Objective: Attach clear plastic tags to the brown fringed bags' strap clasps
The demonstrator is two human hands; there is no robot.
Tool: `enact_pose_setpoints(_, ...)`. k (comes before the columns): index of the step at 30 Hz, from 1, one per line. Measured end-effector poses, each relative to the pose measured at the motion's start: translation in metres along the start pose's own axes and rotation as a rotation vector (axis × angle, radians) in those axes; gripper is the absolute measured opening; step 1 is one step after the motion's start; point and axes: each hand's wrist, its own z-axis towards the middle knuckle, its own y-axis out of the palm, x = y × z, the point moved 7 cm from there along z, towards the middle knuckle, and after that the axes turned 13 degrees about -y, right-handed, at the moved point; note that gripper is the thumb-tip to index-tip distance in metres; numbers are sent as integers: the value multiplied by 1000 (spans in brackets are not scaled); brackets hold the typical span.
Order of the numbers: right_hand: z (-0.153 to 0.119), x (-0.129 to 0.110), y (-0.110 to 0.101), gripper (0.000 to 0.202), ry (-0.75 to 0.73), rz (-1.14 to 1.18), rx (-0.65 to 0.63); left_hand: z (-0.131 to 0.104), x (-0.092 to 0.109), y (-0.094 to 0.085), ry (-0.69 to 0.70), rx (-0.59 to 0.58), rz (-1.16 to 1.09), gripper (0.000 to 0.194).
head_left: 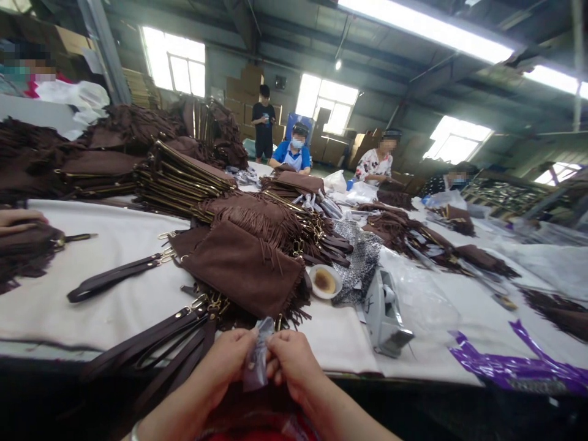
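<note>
Both hands meet at the table's front edge, low in the middle of the view. My left hand [232, 355] pinches one side of a small clear plastic piece [258, 358], and my right hand [291, 358] grips its other side. Just beyond them lies a brown fringed pouch [243, 266] on top of others. Dark wrist straps [151, 334] with gold clasps fan out to the left of my hands. What the plastic wraps, if anything, is too small to tell.
A tape dispenser [388, 315] stands right of a white bowl [325, 282] with brownish contents. Purple plastic [519, 361] lies at the right. Stacked pouches [179, 177] rise behind. Another person's hand [21, 220] rests on a pouch at far left; several people are across the table.
</note>
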Motion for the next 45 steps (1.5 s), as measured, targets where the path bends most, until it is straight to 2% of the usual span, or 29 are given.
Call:
enact_pose_setpoints(3,1,2,1,30,-24,-7,2,-3,-2,6,-34,-74,-42,61)
enact_pose_setpoints(7,3,2,-2,28,-97,-174,-38,10,-1,6,5,28,-43,59)
enact_pose_setpoints(9,2,-4,-6,27,-179,-319,-73,18,0,6,28,77,-59,54)
enact_pose_setpoints(13,-8,-32,-15,25,-507,-641,-91,25,1,10,-28,77,-133,38)
enact_pose_setpoints(17,-21,-59,-23,22,-810,-803,-43,17,9,11,-63,21,-187,31)
enact_pose_setpoints(22,-18,-68,0,39,-1112,-1090,-204,2,9,8,-44,12,-189,40)
enact_pose_setpoints(24,-10,-66,6,41,-1138,-1229,-209,1,5,5,-6,38,-161,44)
enact_pose_setpoints(26,-3,-65,5,38,-1113,-1315,-155,1,0,0,37,76,-122,44)
enact_pose_setpoints(29,-2,-67,1,35,-1086,-1320,-115,2,-5,-6,68,107,-79,42)
enact_pose_setpoints(33,-18,-72,10,40,-1207,-1269,-265,0,-6,-5,38,64,-91,45)
enact_pose_setpoints(35,-24,-74,18,33,-1275,-1283,-341,-3,-3,-3,22,52,-93,44)
enact_pose_setpoints(38,-22,-75,24,15,-1319,-1303,-340,-6,0,1,6,-8,-81,39)
enact_pose_setpoints(40,-17,-74,26,14,-1312,-1311,-332,-7,0,2,9,-43,-34,32)
enact_pose_setpoints(42,-12,-73,29,13,-1283,-1330,-343,-8,4,-2,104,-9,71,25)
enact_pose_setpoints(45,-4,-72,34,13,-1195,-1402,-384,-13,14,-8,353,145,317,17)
